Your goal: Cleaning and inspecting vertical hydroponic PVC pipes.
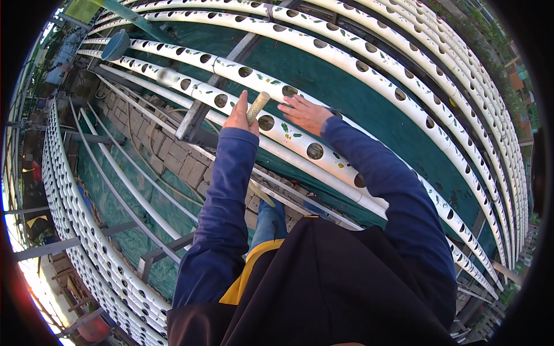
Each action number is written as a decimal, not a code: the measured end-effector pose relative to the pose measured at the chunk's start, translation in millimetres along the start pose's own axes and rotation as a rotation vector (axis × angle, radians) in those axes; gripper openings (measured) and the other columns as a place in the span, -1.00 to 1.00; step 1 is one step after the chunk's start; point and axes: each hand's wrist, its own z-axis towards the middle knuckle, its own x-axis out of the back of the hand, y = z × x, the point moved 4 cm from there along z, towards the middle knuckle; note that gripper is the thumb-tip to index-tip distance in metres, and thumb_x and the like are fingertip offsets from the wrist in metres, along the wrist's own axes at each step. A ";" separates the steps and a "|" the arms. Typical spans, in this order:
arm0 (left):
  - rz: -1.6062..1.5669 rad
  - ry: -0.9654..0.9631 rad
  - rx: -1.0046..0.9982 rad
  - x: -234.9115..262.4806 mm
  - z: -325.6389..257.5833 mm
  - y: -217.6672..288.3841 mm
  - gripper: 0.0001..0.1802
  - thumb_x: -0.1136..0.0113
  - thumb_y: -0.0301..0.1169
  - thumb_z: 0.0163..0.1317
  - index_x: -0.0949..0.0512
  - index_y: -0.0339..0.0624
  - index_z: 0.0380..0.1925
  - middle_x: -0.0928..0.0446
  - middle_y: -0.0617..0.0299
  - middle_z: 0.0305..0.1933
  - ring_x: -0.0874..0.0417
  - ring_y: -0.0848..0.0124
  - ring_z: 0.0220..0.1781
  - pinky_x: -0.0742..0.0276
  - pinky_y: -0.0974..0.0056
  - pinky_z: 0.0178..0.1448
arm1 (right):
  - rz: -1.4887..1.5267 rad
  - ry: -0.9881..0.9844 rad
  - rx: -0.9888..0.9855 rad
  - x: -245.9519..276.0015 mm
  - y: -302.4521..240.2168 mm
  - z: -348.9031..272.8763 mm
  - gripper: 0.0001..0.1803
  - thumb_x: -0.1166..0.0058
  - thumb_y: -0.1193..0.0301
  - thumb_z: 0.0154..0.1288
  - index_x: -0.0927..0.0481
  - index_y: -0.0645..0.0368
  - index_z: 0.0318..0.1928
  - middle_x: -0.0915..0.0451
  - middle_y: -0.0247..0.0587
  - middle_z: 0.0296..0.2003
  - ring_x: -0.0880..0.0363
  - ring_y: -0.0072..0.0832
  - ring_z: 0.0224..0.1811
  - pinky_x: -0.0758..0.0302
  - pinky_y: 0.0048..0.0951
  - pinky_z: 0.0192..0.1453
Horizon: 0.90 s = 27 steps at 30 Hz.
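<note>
A cream braided hose point(258, 107) is gripped in my left hand point(239, 119), its end pointing up and away past the fingers. Lower down, a length of similar hose hangs beside my leg. My right hand point(307, 114) is open, palm down, with fingers spread over a white pipe with round holes point(337, 128); whether it touches the pipe I cannot tell. Directly under the hose end runs a nearer white holed pipe point(296, 142), dotted with bits of green and yellow leaf.
More holed pipes point(340, 55) run in rows beyond my hands, above dark green sheeting point(323, 75). A grey metal frame bar point(193, 119) crosses beneath them. Brick paving point(167, 151) lies at left, and a teal basin point(116, 46) sits on the pipes at far left.
</note>
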 end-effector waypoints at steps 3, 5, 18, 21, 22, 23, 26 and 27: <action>-0.115 0.053 -0.018 -8.4 14.4 -8.9 -0.33 -0.09 -0.57 0.00 -0.26 -0.07 0.22 -0.52 -0.07 -0.06 -0.59 0.01 -0.07 -0.49 0.12 0.01 | 0.060 0.046 -0.079 -14.1 13.0 60.2 -0.67 0.14 0.41 0.27 -0.51 0.09 0.02 -0.20 -0.29 0.30 -0.03 -0.24 0.40 -0.04 -0.21 0.46; -0.176 0.073 0.015 0.5 22.0 -28.8 -0.40 -0.08 -0.56 0.04 -0.29 -0.12 0.17 -0.56 -0.04 -0.22 -0.61 0.00 -0.15 -0.51 0.11 -0.06 | 0.114 0.031 -0.099 -14.1 14.9 76.7 -0.69 0.12 0.41 0.24 -0.54 0.09 -0.03 -0.22 -0.29 0.29 -0.05 -0.23 0.39 -0.04 -0.20 0.45; -0.011 0.690 0.108 232.1 126.6 -207.3 -0.48 0.04 -0.61 0.04 -0.39 -0.01 0.08 -0.60 0.15 -0.44 -0.65 0.36 -0.37 -0.53 0.31 -0.16 | 0.160 0.099 -0.535 -14.2 35.6 137.3 -0.32 0.07 0.54 0.18 -0.11 -0.06 0.33 -0.15 -0.21 0.31 -0.16 -0.10 0.31 -0.21 -0.23 0.36; 0.138 0.793 0.070 306.4 135.4 -220.3 -0.48 0.03 -0.57 0.07 -0.39 -0.01 0.10 -0.62 0.21 -0.44 -0.65 0.41 -0.37 -0.53 0.33 -0.14 | 0.346 0.166 -0.694 -24.9 50.1 151.2 -0.49 0.13 0.51 0.25 -0.29 -0.08 0.23 -0.33 -0.21 0.19 -0.35 -0.23 0.19 -0.37 -0.31 0.22; 0.269 0.840 0.084 335.8 134.9 -233.3 -0.49 0.03 -0.55 0.08 -0.39 0.00 0.11 -0.63 0.21 -0.43 -0.67 0.38 -0.36 -0.55 0.31 -0.13 | 0.540 0.175 -0.750 -27.3 53.7 151.5 -0.55 0.18 0.52 0.29 -0.36 -0.10 0.19 -0.39 -0.21 0.14 -0.41 -0.28 0.13 -0.42 -0.32 0.17; 0.258 0.855 0.101 362.5 138.4 -253.1 -0.48 0.02 -0.54 0.08 -0.38 0.03 0.12 -0.64 0.21 -0.42 -0.68 0.36 -0.34 -0.56 0.29 -0.12 | 0.556 0.187 -0.708 -24.2 55.3 149.5 -0.64 0.19 0.49 0.32 -0.46 -0.06 0.10 -0.44 -0.21 0.07 -0.48 -0.26 0.05 -0.45 -0.30 0.10; 0.251 0.798 0.053 370.8 158.9 -260.5 -0.47 0.00 -0.53 0.09 -0.37 0.08 0.13 -0.64 0.19 -0.42 -0.69 0.30 -0.31 -0.56 0.25 -0.11 | 0.884 0.139 -0.753 -19.3 72.2 134.9 -0.69 0.14 0.43 0.30 -0.50 -0.03 0.03 -0.49 -0.20 -0.01 -0.51 -0.22 -0.02 -0.45 -0.32 0.06; 0.272 0.747 0.000 364.3 164.9 -254.6 -0.46 0.00 -0.53 0.09 -0.36 0.11 0.13 -0.64 0.19 -0.43 -0.70 0.26 -0.30 -0.56 0.23 -0.11 | 0.916 0.169 -0.796 -15.3 76.5 134.1 -0.72 0.15 0.43 0.30 -0.53 0.06 -0.03 -0.54 -0.16 -0.07 -0.52 -0.19 -0.05 -0.45 -0.31 0.05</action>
